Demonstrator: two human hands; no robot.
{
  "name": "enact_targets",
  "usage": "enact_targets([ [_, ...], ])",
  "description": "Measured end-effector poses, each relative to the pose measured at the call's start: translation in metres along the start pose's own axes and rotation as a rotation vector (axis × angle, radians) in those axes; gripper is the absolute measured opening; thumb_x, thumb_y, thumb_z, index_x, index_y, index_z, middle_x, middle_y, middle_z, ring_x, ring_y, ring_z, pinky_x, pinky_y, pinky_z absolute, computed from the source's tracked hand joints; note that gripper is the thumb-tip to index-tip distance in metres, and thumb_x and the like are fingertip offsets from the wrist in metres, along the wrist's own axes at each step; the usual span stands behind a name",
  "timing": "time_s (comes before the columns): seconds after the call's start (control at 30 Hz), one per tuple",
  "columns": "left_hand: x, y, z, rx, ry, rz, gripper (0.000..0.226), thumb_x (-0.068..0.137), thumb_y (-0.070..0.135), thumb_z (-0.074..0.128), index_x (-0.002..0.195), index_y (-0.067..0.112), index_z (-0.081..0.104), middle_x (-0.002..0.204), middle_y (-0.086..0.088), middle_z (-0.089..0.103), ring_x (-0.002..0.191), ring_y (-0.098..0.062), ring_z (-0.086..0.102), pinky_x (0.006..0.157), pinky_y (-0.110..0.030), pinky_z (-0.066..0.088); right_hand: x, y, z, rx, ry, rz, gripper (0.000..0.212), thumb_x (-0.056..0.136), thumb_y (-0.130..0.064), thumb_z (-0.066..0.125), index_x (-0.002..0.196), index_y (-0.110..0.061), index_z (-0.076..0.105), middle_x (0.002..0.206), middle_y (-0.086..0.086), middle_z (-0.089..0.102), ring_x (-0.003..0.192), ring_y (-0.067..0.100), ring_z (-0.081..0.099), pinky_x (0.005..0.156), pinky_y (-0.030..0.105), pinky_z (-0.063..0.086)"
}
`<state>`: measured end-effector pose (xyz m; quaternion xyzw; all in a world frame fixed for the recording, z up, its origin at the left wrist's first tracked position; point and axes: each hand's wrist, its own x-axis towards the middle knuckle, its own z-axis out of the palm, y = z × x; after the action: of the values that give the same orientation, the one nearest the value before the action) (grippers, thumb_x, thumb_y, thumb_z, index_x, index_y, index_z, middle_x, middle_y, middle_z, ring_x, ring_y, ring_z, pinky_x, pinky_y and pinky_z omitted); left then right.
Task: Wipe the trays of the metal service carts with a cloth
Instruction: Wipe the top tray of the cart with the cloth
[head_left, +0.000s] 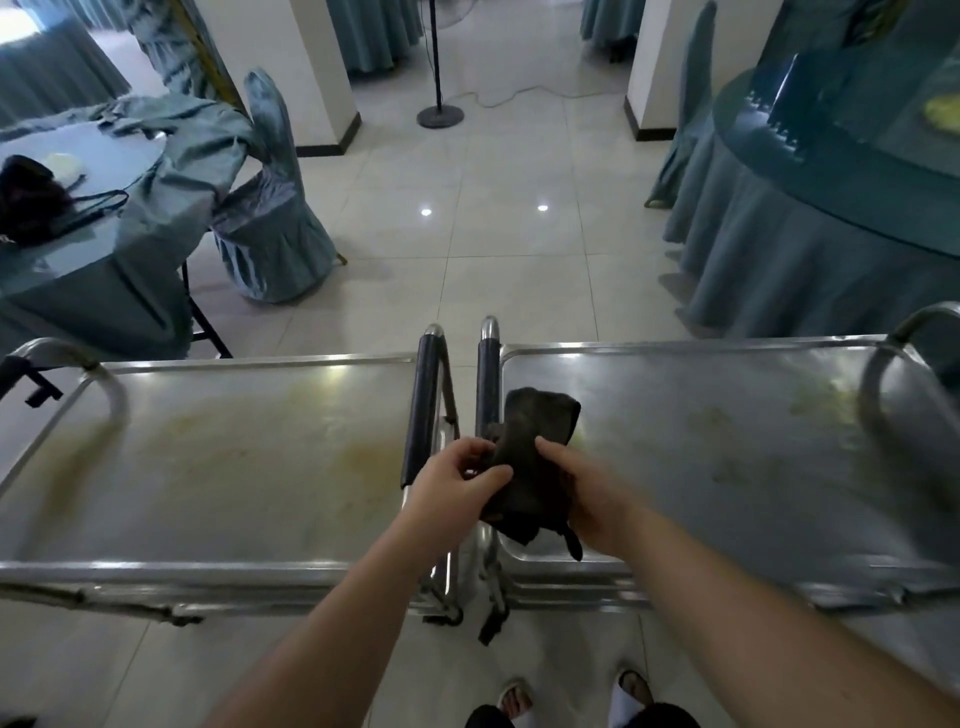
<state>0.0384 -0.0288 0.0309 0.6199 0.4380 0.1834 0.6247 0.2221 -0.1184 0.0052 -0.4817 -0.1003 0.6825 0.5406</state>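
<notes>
Two metal service carts stand side by side in front of me. The left cart's tray (218, 457) shows yellowish stains across its middle. The right cart's tray (727, 447) has yellow smears near its far right. A dark cloth (530, 447) hangs in the air over the gap between the carts, above the right tray's left edge. My left hand (457, 488) pinches its left side, and my right hand (582, 493) grips its right side. Both hands hold the cloth above the tray surface.
Two padded cart handles (423, 405) rise between the trays. A covered chair (270, 197) and a round table (67, 218) with a dark bag stand at the back left. Another draped table (831, 218) is at the back right. A fan stand (439, 115) is on the tiled floor.
</notes>
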Motion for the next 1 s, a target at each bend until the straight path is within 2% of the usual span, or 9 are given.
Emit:
enact_targets([
  [0.17,0.014,-0.003,0.051,0.204,-0.055,-0.026,0.025,0.093,0.031,0.079,0.116,0.033,0.069,0.103,0.006,0.076,0.091,-0.010,0.076,0.078,-0.036,0.067,-0.015,-0.005,-0.049,0.071,0.126,-0.061,0.052,0.089,-0.027,0.081,0.134,-0.007,0.065,0.126,0.023,0.072,0.113,0.042,0.072,0.083,0.050,0.063],
  [0.33,0.022,0.000,0.099,0.415,-0.098,-0.041,0.034,0.095,0.038,0.076,0.126,0.030,0.066,0.111,0.013,0.070,0.097,-0.007,0.072,0.088,-0.034,0.064,-0.023,-0.013,-0.099,0.037,0.211,-0.005,0.053,0.085,-0.023,0.084,0.131,-0.003,0.066,0.122,0.025,0.073,0.111,0.045,0.072,0.093,0.059,0.059],
  [0.5,0.029,-0.004,0.126,0.554,-0.135,-0.093,0.030,0.098,0.039,0.071,0.127,0.034,0.063,0.110,0.016,0.069,0.098,-0.006,0.070,0.092,-0.037,0.062,-0.010,-0.020,-0.133,-0.095,0.332,0.037,0.036,0.090,-0.008,0.076,0.123,-0.005,0.065,0.102,0.022,0.078,0.092,0.043,0.077,0.077,0.057,0.063],
  [0.6,0.041,-0.006,0.119,0.636,0.004,-0.102,0.032,0.103,0.035,0.063,0.134,0.033,0.057,0.110,0.016,0.065,0.094,-0.005,0.067,0.088,-0.037,0.062,0.005,-0.017,-0.146,-0.268,0.463,0.068,0.025,0.093,-0.007,0.074,0.117,-0.008,0.065,0.101,0.018,0.076,0.092,0.041,0.074,0.087,0.059,0.061],
  [0.67,0.051,-0.007,0.104,0.656,0.132,-0.107,0.032,0.106,0.033,0.058,0.138,0.029,0.057,0.107,0.015,0.066,0.091,-0.007,0.068,0.085,-0.039,0.063,0.012,-0.017,-0.150,-0.418,0.535,0.057,0.023,0.095,-0.010,0.071,0.113,-0.020,0.061,0.100,0.009,0.072,0.092,0.035,0.070,0.088,0.053,0.061],
  [0.77,0.070,-0.007,0.080,0.711,0.227,-0.094,0.027,0.106,0.032,0.054,0.133,0.028,0.058,0.098,0.011,0.067,0.076,-0.009,0.069,0.064,-0.032,0.058,0.018,-0.018,-0.146,-0.703,0.626,-0.044,0.021,0.098,-0.016,0.064,0.106,-0.034,0.056,0.086,-0.006,0.063,0.078,0.021,0.062,0.065,0.035,0.049],
  [0.83,0.087,-0.007,0.067,0.756,0.240,-0.051,0.024,0.107,0.032,0.054,0.129,0.026,0.060,0.096,0.011,0.067,0.073,-0.007,0.068,0.059,-0.026,0.053,0.024,-0.017,-0.135,-0.899,0.660,-0.144,0.018,0.099,-0.019,0.059,0.101,-0.037,0.059,0.081,-0.006,0.063,0.073,0.019,0.059,0.057,0.031,0.040],
  [0.93,0.119,-0.004,0.054,0.839,0.201,0.019,0.023,0.107,0.033,0.052,0.125,0.024,0.061,0.108,0.006,0.066,0.084,-0.011,0.067,0.073,-0.032,0.059,0.039,-0.006,-0.115,-1.110,0.605,-0.310,0.030,0.101,-0.017,0.057,0.122,-0.037,0.065,0.093,-0.002,0.070,0.077,0.021,0.063,0.057,0.033,0.045],
  [1.0,0.138,-0.007,0.049,0.913,0.174,0.105,0.029,0.107,0.033,0.050,0.130,0.020,0.061,0.121,0.001,0.062,0.106,-0.019,0.063,0.095,-0.042,0.057,0.053,0.012,-0.103,-1.273,0.537,-0.392,0.043,0.100,-0.011,0.060,0.140,-0.027,0.064,0.121,0.004,0.073,0.104,0.030,0.068,0.080,0.044,0.058],
])
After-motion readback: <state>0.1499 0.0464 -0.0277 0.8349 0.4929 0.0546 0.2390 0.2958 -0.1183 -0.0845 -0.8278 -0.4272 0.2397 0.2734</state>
